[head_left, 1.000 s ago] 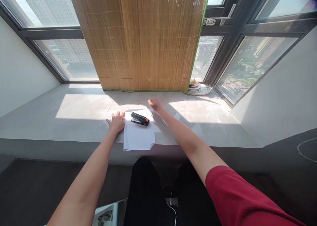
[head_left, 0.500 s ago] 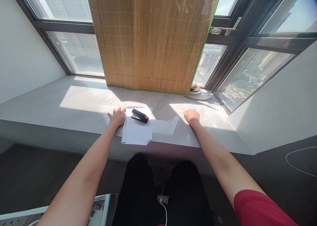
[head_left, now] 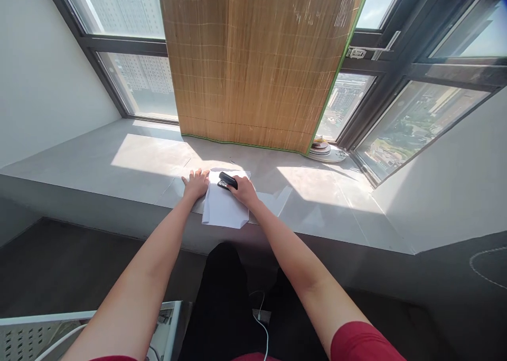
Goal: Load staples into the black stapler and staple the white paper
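Note:
White sheets of paper (head_left: 225,208) lie on the window sill, their near end reaching over its front edge. On top of them is a black stapler (head_left: 227,180), lying at a slant. My right hand (head_left: 244,191) is closed round the stapler's right end, hiding the orange part there. At the left edge of the paper, my left hand (head_left: 195,184) rests flat with its fingers spread, the fingertips pointing toward the window.
A bamboo blind (head_left: 257,70) hangs over the window down to the sill (head_left: 317,208). Stacked plates (head_left: 327,152) stand in the right corner by the window frame. Below, a white cable (head_left: 264,329) runs between my legs, and a white-framed crate (head_left: 31,334) stands at the lower left.
My right hand has moved left from the bare sill, where it was a fist, onto the stapler and grasped it. My left hand stays beside the paper. The view has shifted slightly.

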`<state>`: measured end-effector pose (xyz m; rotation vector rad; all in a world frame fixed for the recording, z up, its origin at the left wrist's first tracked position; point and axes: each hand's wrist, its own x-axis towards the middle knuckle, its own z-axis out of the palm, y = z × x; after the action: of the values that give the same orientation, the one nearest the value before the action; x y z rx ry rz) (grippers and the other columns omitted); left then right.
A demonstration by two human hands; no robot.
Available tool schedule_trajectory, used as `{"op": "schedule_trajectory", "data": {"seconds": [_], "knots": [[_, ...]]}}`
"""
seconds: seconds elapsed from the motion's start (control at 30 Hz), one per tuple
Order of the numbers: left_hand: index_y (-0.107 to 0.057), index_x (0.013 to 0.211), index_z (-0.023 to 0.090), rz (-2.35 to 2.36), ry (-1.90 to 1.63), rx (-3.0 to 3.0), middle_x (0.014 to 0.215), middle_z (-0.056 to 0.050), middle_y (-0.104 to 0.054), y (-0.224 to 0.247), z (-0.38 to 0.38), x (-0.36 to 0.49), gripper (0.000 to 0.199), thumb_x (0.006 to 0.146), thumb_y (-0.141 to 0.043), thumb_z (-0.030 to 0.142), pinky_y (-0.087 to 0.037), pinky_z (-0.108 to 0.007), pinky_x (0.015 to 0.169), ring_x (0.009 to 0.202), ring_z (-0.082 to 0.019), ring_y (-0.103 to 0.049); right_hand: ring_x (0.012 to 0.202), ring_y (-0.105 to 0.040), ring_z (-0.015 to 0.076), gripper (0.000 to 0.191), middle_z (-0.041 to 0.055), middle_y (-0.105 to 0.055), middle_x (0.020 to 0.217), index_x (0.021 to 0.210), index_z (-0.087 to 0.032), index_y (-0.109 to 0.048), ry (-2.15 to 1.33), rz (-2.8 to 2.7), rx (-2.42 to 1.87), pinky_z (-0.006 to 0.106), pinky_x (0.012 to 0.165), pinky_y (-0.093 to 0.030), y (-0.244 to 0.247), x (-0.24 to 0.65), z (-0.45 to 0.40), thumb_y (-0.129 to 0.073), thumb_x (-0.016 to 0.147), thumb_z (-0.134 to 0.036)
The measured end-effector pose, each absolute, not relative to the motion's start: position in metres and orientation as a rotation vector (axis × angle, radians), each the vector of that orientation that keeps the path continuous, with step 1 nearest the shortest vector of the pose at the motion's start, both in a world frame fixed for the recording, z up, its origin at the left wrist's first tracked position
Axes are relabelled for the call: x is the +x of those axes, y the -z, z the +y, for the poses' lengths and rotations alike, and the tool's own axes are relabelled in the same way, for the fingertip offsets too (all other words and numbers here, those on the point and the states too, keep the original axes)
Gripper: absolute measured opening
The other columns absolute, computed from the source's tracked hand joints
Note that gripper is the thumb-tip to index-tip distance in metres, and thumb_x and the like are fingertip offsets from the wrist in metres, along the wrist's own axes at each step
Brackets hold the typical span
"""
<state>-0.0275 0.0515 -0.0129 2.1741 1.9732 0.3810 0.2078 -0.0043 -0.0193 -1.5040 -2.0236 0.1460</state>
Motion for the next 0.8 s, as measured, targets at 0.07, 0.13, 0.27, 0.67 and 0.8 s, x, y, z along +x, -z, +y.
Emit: {"op": "schedule_trajectory", "data": {"seconds": [0.07, 0.13, 0.27, 0.67, 0.8], "knots": [[-0.051, 0.169, 0.027, 1.977, -0.377, 2.177, 0.183, -0.014, -0.033, 0.012, 0.051, -0.027, 0.063, 0.110, -0.030, 0.036, -0.010, -0.086, 0.129, 0.171, -0.045, -0.019, 0.078, -0.058, 0.0200, 0.022, 0.0064, -0.067, 0.093, 0.108, -0.018, -0.072, -0.173, -1.985, -1.583, 0.029, 0.072, -0.046, 0.020, 0.219, -0.009, -0.072, 0.104, -0.040], [-0.051, 0.168, 0.027, 1.983, -0.365, 2.176, 0.183, -0.015, -0.033, 0.012, 0.051, -0.027, 0.063, 0.110, -0.029, 0.036, -0.011, -0.086, 0.129, 0.171, -0.045, -0.019, 0.077, -0.058, 0.0198, 0.024, 0.0059, -0.065, 0.091, 0.103, -0.020, -0.072, -0.209, -1.944, -1.640, 0.029, 0.071, -0.045, 0.020, 0.246, -0.017, -0.074, 0.103, -0.043], [-0.052, 0.168, 0.026, 1.992, -0.367, 2.180, 0.183, -0.015, -0.033, 0.013, 0.053, -0.026, 0.063, 0.110, -0.030, 0.037, -0.011, -0.087, 0.128, 0.171, -0.045, -0.018, 0.085, -0.062, 0.0234, 0.021, 0.0055, -0.066, 0.089, 0.100, -0.024, -0.071, -0.255, -1.879, -1.689, 0.030, 0.075, -0.045, 0.021, 0.325, -0.041, -0.075, 0.100, -0.044], [-0.073, 0.125, 0.008, 1.935, -0.629, 2.274, 0.145, -0.026, -0.066, -0.002, 0.023, 0.016, 0.035, 0.106, -0.045, 0.015, -0.039, -0.069, 0.125, 0.142, -0.041, -0.057, 0.104, -0.067, 0.0318, 0.041, 0.0116, -0.074, 0.110, 0.122, -0.025, -0.073, -0.166, -1.712, -1.571, 0.043, 0.089, -0.053, 0.033, 0.415, -0.074, -0.075, 0.092, -0.054], [-0.071, 0.141, 0.022, 1.349, -0.600, 2.542, 0.153, -0.009, -0.069, 0.005, -0.006, 0.093, 0.039, 0.108, -0.050, 0.023, -0.046, -0.039, 0.127, 0.145, -0.023, -0.060, 0.097, -0.069, 0.0293, 0.032, 0.0094, -0.076, 0.106, 0.110, -0.024, -0.073, -0.287, -1.660, -1.527, 0.042, 0.088, -0.054, 0.033, 0.418, -0.072, -0.071, 0.093, -0.052]]}}
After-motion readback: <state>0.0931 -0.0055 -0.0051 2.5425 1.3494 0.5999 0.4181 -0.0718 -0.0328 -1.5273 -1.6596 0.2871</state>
